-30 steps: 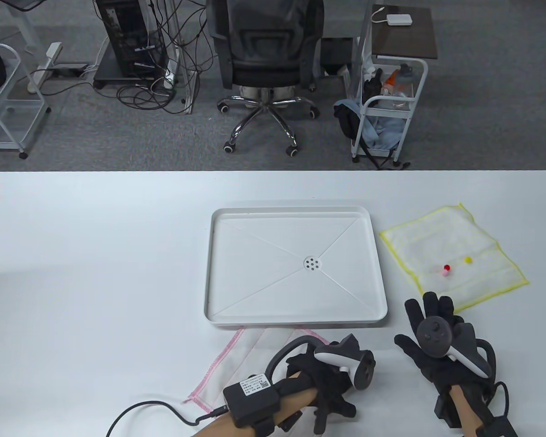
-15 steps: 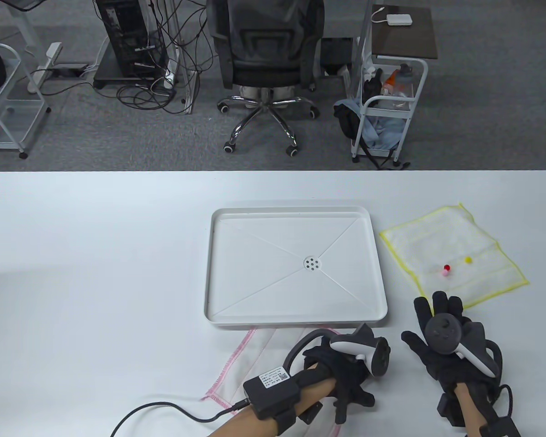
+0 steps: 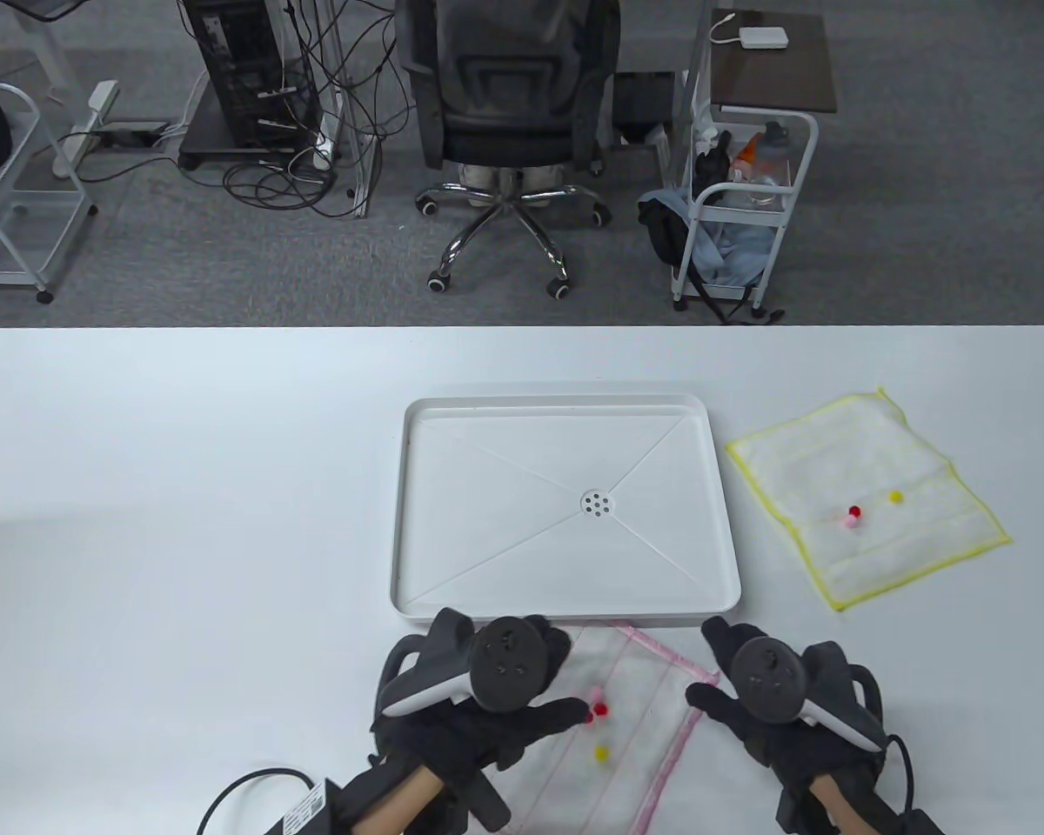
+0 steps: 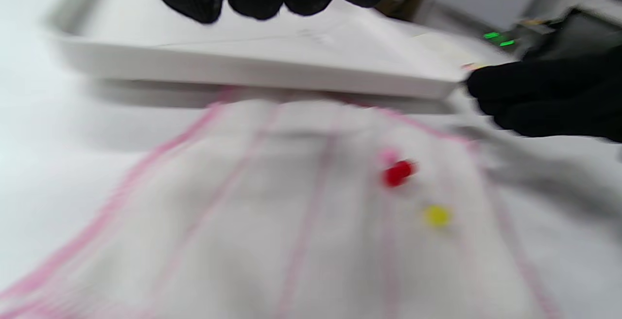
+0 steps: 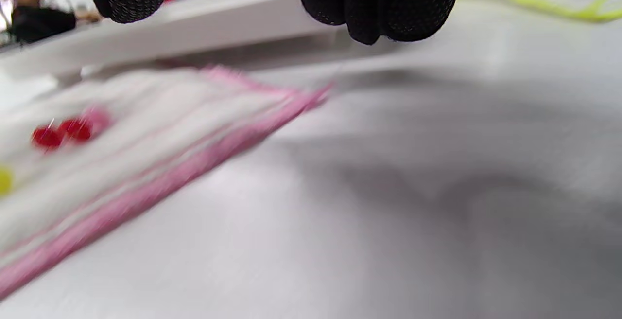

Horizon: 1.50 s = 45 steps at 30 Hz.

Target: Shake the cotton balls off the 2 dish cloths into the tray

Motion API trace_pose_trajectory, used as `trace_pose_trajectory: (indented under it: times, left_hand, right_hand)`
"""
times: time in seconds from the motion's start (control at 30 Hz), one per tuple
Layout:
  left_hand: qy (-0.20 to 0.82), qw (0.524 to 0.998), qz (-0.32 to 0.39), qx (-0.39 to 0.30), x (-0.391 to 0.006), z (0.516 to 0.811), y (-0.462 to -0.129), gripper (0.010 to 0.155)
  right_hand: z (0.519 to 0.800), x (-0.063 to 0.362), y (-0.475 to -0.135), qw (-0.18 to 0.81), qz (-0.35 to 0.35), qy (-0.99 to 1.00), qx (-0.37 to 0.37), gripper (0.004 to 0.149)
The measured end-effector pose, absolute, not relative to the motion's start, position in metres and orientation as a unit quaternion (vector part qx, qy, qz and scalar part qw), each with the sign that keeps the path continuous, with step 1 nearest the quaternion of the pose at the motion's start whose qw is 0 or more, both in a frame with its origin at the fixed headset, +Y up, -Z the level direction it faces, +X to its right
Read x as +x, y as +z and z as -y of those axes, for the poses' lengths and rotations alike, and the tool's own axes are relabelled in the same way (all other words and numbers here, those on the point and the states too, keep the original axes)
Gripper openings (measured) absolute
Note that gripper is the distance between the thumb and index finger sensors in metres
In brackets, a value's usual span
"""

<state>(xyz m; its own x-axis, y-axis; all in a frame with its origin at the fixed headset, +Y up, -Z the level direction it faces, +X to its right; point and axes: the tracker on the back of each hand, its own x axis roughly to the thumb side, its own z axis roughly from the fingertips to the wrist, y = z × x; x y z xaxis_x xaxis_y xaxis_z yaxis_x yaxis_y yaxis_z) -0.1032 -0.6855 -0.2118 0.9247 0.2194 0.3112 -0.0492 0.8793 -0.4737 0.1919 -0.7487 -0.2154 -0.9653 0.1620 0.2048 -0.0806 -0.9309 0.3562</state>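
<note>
So both hands [image 3: 626, 696] loose, gripping nothing, flanking pink cloth [image 3: 635, 739] below tray [image 3: 404, 522]; balls [image 3: 598, 711] sit on it. Yellow cloth [image 3: 870, 452] right, untouched.

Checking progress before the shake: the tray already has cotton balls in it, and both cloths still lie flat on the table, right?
Not quite. The table view shows the tray holding no cotton balls; they sit on the pink-edged cloth and the yellow-edged cloth. Both cloths do lie flat on the table.
</note>
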Motion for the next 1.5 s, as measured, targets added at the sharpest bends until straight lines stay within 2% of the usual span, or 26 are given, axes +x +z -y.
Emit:
trace_pose_trajectory:
  times: [0.07,0.17,0.3,0.37,0.53,0.73,1.03,1.5]
  left_hand:
    - [0.011,0.956,0.111,-0.273,-0.114,0.709,-0.210,0.082]
    - [-0.048,0.941,0.042,-0.332,-0.116,0.739,-0.208,0.091]
    - [-0.042,0.937,0.016,-0.347,-0.108,0.758,-0.210,0.095]
    - [-0.053,0.943,0.011,-0.329,-0.102,0.757,-0.210,0.095]
    - [-0.031,0.940,0.017,-0.338,-0.091,0.758,-0.210,0.093]
    - [0.022,0.947,0.014,-0.321,-0.092,0.758,-0.208,0.077]
    - [0.152,0.937,0.008,-0.315,-0.116,0.753,-0.209,0.058]
    - [0.274,0.899,0.015,-0.341,-0.155,0.733,-0.212,0.050]
  right_hand:
    - [0.756,0.174,-0.216,0.017,-0.200,0.974,0.104,0.081]
    - [0.765,0.156,-0.219,-0.033,-0.245,0.964,0.093,0.088]
    - [0.776,0.140,-0.220,-0.064,-0.263,0.959,0.083,0.090]
    - [0.775,0.137,-0.218,-0.078,-0.243,0.963,0.086,0.089]
    - [0.771,0.133,-0.218,-0.047,-0.228,0.968,0.096,0.083]
    - [0.767,0.135,-0.223,0.049,-0.216,0.969,0.106,0.068]
    - [0.766,0.142,-0.227,0.212,-0.221,0.944,0.120,0.057]
    - [0.746,0.136,-0.222,0.297,-0.228,0.916,0.145,0.053]
